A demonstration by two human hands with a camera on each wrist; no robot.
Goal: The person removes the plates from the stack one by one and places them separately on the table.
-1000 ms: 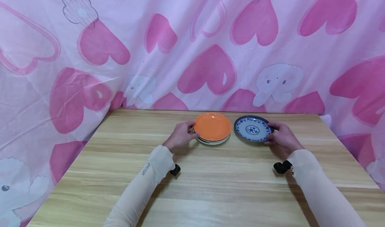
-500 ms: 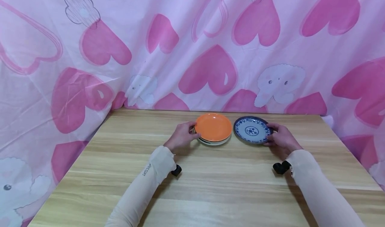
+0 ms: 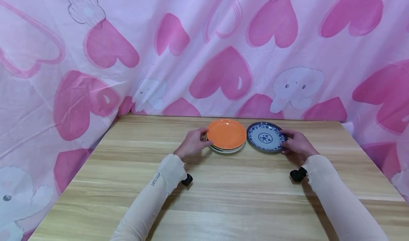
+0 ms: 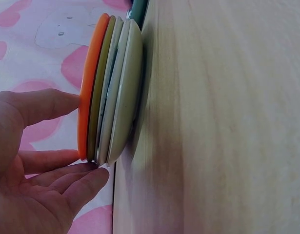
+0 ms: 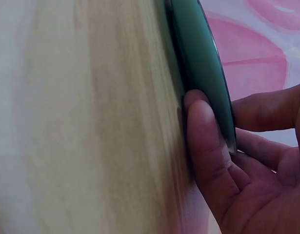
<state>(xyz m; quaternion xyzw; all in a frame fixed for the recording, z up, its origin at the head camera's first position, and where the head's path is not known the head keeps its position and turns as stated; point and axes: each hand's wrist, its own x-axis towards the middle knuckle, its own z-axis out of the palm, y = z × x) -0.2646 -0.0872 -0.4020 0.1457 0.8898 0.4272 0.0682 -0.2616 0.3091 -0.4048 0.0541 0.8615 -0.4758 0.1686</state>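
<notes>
two hands at work, both grasping. your left hand (image 3: 192,144) pinches the left rim of a stack of plates (image 4: 108,92), thumb against the upper edge, other fingers around the side. your right hand (image 3: 298,145) grips the right rim of a blue-and-white plate (image 3: 265,137), fingertips between its underside and the table (image 3: 236,198).

position: stack and single plate side by side near the table's far edge; contact between them cannot be told.

appearance: glossy orange plate (image 3: 226,133) on top, olive-brown plate (image 4: 98,87) beneath, pale ones below. the blue-and-white plate has a dark rim, floral band and round central motif; its outside reads green at your right wrist.

writing: your pale left sleeve (image 3: 150,198) carries dark lettering, "lets s...", the last letters unclear. right sleeve (image 3: 342,195) also pale. a black fitting (image 3: 187,179) shows under each cuff.

surface and room: the table is light, streaked wood-grain; around it hangs a creased pink curtain (image 3: 220,74) printed with hearts and fluffy white cartoon animals.
</notes>
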